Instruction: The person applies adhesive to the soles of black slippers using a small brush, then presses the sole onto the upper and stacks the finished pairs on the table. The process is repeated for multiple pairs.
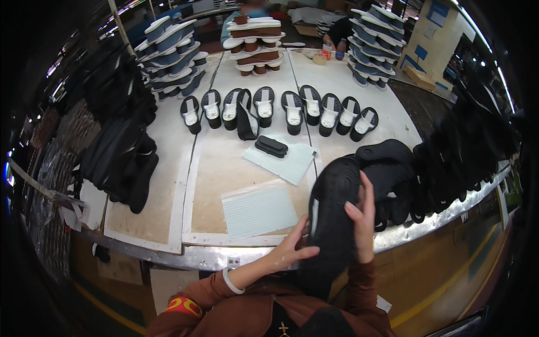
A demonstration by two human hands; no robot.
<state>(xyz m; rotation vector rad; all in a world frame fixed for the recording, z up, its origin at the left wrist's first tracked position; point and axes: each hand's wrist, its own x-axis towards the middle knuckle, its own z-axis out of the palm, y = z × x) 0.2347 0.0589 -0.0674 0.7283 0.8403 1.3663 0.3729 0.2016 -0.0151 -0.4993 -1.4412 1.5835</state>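
Observation:
A black shoe sole (336, 216) is held up in front of me, tilted over the table's near edge. My left hand (293, 247) grips its lower left side, thumb across the face. On its right side my right hand (364, 216) closes round the edge, with the thumb on top. Whether a second piece sits behind the sole is hidden. Just right of it lie more black soles (384, 154) in a heap. Left of the hands a pale green lined sheet (261, 210) rests on the table, and behind it a small black block (271, 146) sits on another pale sheet (289, 165).
A row of black heeled soles (263, 106) with white inner faces crosses the table. Farther back stand stacks of blue-and-white soles (174, 53) and brown-and-white soles (254, 48). Black soles are piled at the left (120, 163) and right (457, 151). Bottles (340, 50) stand far back.

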